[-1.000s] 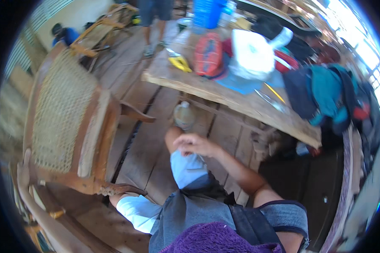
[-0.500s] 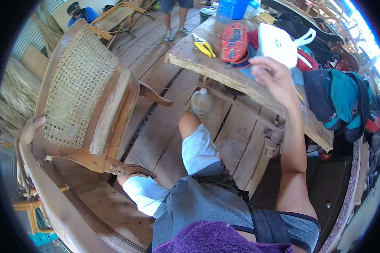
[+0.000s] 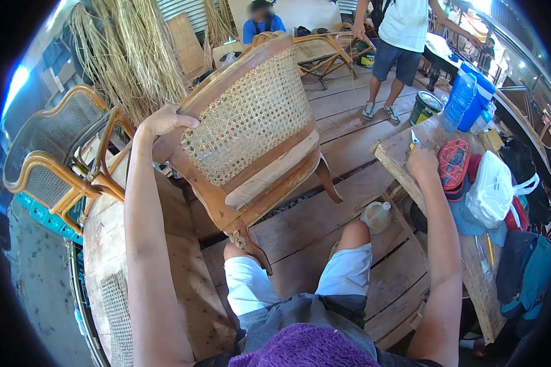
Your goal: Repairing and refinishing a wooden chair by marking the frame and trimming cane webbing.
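Observation:
A wooden chair (image 3: pixel 226 211) with a woven cane panel (image 3: pixel 251 116) leans on its side in front of me, a carved leg by my knee. My left hand (image 3: pixel 168 120) grips the chair's wooden frame at its near left corner, thumb over the edge beside the cane. Over the workbench (image 3: pixel 389 153) on the right, my right hand (image 3: pixel 423 164) is closed around the yellow-handled pliers (image 3: pixel 414 140). Their jaws stick out beyond my fingers, while the handles are mostly hidden under the hand.
Beside the pliers lie a red pouch (image 3: pixel 454 160), a white plastic bag (image 3: pixel 491 186) and a teal backpack (image 3: pixel 536 269). A plastic jug (image 3: pixel 376 217) stands on the plank floor. At left is a rattan chair (image 3: pixel 55 147); a person (image 3: pixel 403 37) stands ahead, another sits farther back.
My right hand has come down onto the pliers, which lay uncovered on the bench before. The view has swung left; my left hand keeps its hold on the chair frame.

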A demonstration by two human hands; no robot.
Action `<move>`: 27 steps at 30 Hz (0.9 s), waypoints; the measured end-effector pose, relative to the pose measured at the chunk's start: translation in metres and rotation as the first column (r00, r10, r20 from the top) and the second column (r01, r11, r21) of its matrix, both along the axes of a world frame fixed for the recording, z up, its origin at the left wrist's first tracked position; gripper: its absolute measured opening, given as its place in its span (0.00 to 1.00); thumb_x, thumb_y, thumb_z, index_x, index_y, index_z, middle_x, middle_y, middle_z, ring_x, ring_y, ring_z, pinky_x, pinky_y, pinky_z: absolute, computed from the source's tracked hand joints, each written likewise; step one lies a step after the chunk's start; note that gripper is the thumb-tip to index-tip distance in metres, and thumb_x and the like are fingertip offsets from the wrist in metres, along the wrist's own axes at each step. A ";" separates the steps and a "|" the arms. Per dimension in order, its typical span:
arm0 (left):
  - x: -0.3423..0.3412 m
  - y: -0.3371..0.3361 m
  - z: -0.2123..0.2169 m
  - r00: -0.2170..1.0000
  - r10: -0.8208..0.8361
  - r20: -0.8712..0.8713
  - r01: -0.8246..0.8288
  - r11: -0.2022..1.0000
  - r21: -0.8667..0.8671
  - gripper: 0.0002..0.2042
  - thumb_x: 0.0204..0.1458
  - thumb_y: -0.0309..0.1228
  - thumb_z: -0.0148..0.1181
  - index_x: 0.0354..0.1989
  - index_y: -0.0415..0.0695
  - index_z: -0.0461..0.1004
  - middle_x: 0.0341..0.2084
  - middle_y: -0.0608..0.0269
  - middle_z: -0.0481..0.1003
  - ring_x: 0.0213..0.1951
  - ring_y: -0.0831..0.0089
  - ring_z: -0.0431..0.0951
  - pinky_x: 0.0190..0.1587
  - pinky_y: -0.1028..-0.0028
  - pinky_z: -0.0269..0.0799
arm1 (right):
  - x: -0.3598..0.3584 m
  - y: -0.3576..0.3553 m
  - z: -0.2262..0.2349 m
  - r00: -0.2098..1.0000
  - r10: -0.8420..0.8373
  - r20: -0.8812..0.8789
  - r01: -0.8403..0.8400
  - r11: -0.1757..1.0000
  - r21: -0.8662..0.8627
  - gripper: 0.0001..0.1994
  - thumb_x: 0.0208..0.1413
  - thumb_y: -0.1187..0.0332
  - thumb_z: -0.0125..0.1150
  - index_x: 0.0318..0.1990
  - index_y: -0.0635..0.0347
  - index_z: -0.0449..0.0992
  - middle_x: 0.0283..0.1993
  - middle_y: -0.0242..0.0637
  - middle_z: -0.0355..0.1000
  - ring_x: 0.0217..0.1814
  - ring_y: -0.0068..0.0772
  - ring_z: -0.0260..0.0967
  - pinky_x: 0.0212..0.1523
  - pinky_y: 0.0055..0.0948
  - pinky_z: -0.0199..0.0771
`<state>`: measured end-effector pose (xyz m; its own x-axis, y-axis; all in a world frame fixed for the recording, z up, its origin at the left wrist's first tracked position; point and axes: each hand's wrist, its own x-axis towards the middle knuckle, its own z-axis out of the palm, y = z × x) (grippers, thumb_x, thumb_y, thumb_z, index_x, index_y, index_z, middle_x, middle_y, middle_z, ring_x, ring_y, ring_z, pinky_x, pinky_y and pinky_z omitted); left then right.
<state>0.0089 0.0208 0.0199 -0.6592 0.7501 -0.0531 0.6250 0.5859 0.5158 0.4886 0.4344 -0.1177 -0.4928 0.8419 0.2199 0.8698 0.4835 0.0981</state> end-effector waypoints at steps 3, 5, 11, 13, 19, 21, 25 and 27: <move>0.007 0.000 0.002 1.000 -0.021 -0.020 0.022 1.000 0.020 0.26 0.37 0.47 0.72 0.37 0.34 0.80 0.28 0.62 0.77 0.32 0.73 0.75 0.38 0.72 0.69 | -0.002 0.006 -0.007 0.999 0.009 -0.031 -0.006 0.994 0.112 0.18 0.59 0.64 0.49 0.46 0.73 0.73 0.45 0.64 0.75 0.50 0.62 0.73 0.51 0.51 0.74; 0.010 0.001 0.004 1.000 0.009 -0.013 -0.009 0.999 0.030 0.27 0.36 0.45 0.73 0.40 0.34 0.80 0.30 0.59 0.79 0.34 0.70 0.77 0.43 0.71 0.70 | -0.001 0.003 -0.003 1.000 -0.027 -0.006 0.028 0.976 0.217 0.18 0.59 0.65 0.47 0.46 0.74 0.72 0.43 0.65 0.75 0.49 0.63 0.73 0.50 0.52 0.74; 0.016 0.000 0.005 1.000 0.007 -0.015 -0.006 0.997 0.078 0.27 0.36 0.44 0.74 0.41 0.35 0.81 0.31 0.58 0.80 0.35 0.69 0.78 0.45 0.71 0.70 | 0.017 -0.075 0.021 0.733 0.228 -0.640 -0.306 0.952 -0.011 0.14 0.63 0.62 0.46 0.45 0.62 0.73 0.36 0.49 0.76 0.34 0.39 0.76 0.35 0.43 0.76; 0.018 0.001 0.005 0.999 -0.003 -0.047 0.007 0.996 0.084 0.29 0.36 0.47 0.74 0.42 0.35 0.81 0.31 0.57 0.80 0.37 0.67 0.78 0.46 0.70 0.70 | 0.026 -0.126 0.012 0.484 -0.262 -0.835 -0.591 0.605 -0.532 0.10 0.64 0.60 0.53 0.42 0.55 0.73 0.30 0.32 0.72 0.25 0.17 0.68 0.21 0.24 0.67; 0.039 0.005 0.001 0.833 0.063 -0.550 -0.090 0.996 -0.023 0.48 0.38 0.75 0.56 0.50 0.38 0.78 0.45 0.40 0.78 0.52 0.51 0.77 0.54 0.59 0.71 | -0.022 -0.291 -0.099 0.631 -0.262 -0.730 -0.719 0.156 -0.677 0.14 0.61 0.69 0.60 0.53 0.59 0.71 0.23 0.20 0.62 0.17 0.10 0.56 0.16 0.15 0.55; 0.052 0.005 -0.002 0.845 0.137 -0.517 -0.190 0.980 -0.050 0.40 0.44 0.64 0.62 0.50 0.36 0.74 0.38 0.40 0.79 0.44 0.48 0.79 0.48 0.57 0.73 | -0.030 -0.319 -0.121 0.654 -0.287 -0.700 -0.734 -0.020 -0.678 0.13 0.61 0.69 0.59 0.51 0.60 0.70 0.24 0.21 0.63 0.17 0.11 0.56 0.16 0.15 0.56; 0.063 0.003 0.001 0.824 0.208 -0.527 -0.334 0.930 -0.154 0.44 0.51 0.71 0.46 0.50 0.34 0.77 0.49 0.36 0.75 0.55 0.44 0.73 0.57 0.57 0.68 | -0.073 -0.327 -0.123 0.712 -0.124 -0.692 -0.702 -0.074 -0.709 0.17 0.60 0.63 0.59 0.52 0.65 0.70 0.28 0.30 0.70 0.29 0.22 0.67 0.32 0.26 0.69; 0.061 0.002 0.002 0.835 0.209 -0.510 -0.294 0.951 -0.093 0.45 0.51 0.71 0.46 0.51 0.34 0.77 0.49 0.37 0.75 0.56 0.44 0.73 0.57 0.57 0.68 | -0.102 -0.322 -0.116 0.701 0.008 -0.714 -0.712 -0.050 -0.700 0.20 0.60 0.61 0.58 0.54 0.66 0.69 0.32 0.37 0.72 0.34 0.31 0.71 0.38 0.30 0.71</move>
<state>0.0704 0.0228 0.0219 -0.7958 0.5638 0.2209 0.5893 0.8050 0.0683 0.3867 0.1123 -0.2337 -0.9541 0.1736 -0.2441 0.2609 0.0812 -0.9619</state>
